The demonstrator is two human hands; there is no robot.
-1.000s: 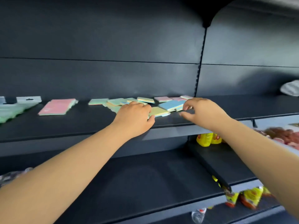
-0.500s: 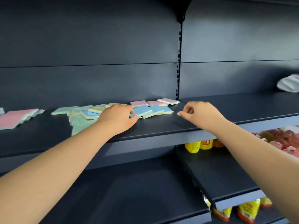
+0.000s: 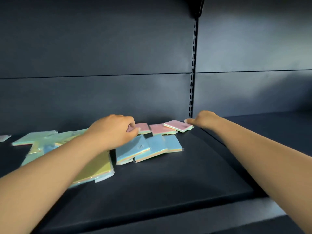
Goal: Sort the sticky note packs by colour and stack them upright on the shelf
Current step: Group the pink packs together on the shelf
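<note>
Packs (image 3: 149, 146) flat on shelf (image 3: 168, 183) — upright post (image 3: 194, 73) behind.

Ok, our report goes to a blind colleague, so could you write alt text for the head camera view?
Two bare arms reach over a dark shelf strewn with flat sticky note packs: the left hand curls onto a pink pack, the right hand touches the far edge of another pink pack. Blue packs and a yellow pack lie nearer.
</note>
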